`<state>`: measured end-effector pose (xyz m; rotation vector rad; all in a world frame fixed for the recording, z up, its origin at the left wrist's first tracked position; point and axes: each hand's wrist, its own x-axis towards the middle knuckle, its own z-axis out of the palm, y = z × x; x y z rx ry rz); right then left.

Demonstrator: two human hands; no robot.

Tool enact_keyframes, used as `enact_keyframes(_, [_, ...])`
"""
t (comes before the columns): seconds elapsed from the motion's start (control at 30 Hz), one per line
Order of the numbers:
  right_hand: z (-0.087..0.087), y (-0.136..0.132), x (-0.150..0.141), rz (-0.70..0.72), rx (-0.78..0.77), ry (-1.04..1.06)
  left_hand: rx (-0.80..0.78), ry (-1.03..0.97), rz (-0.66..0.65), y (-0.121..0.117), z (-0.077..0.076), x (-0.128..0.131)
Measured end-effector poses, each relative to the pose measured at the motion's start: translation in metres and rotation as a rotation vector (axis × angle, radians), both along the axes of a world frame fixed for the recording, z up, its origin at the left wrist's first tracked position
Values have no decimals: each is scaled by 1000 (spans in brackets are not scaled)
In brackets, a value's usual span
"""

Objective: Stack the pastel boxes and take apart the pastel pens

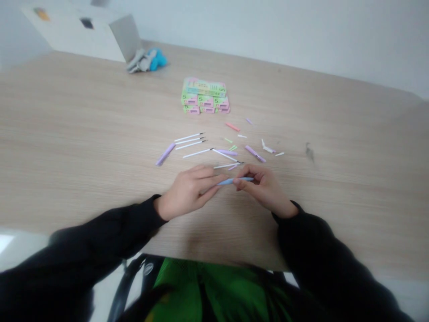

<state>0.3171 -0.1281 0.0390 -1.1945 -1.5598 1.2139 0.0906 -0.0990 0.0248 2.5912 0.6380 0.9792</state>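
The wood-toned surface [335,188] carried everything, with a white box [83,38] at its far left. Over the near edge reached the left hand [187,190] and the right hand [268,190], both closed on the slim blue pen [229,181]. The left grip pinched one end between fingertips; the right grip held it farther along, thumb against the barrel. The cartons [206,100] stood stacked beyond, and a crumpled grey and blue cloth [144,61] lay against the box, probably soft and limp.

The pen was just above the near part of the surface, roughly level. It looked light, stiff and smooth, so it could have turned or slid under a loose pinch; the thicker middle seemed the surest hold, with the tapered end spared any sideways force.

Purple tubes [165,154] lay about, likely rigid and apt to roll, best pinched at mid-length. The white refills [192,153] looked thinner and more bendable; their shafts offered a safer hold than the fine dark tips. The green bits [232,148] and white bits [279,154] were smallest, nearly weightless by their look, easily flicked away and suited to fingertips alone.
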Motion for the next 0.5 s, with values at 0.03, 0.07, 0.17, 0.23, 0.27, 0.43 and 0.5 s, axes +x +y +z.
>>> enact_keyframes(0.03, [1, 0, 0, -1, -14, -10, 59, 16, 8, 0, -1, -1])
enact_keyframes(0.07, [1, 0, 0, -10, -26, -23, 106, 36, 18, 0, -2, -1])
enact_keyframes(0.17, [3, -1, 0, -26, -39, -82, 202, 108, 31, 2, -3, 0])
enact_keyframes(0.23, [4, -1, 2, -18, -15, -140, 229, 133, 19, 4, 0, 0])
enact_keyframes(0.27, [4, 0, 3, -15, 1, -173, 218, 127, 23, 6, 3, -2])
enact_keyframes(0.43, [-6, 5, 8, -35, 50, -358, 24, 4, 456, 33, 24, -34])
enact_keyframes(0.5, [-15, 6, 6, -6, 118, -455, -18, 75, 744, 50, 27, -55])
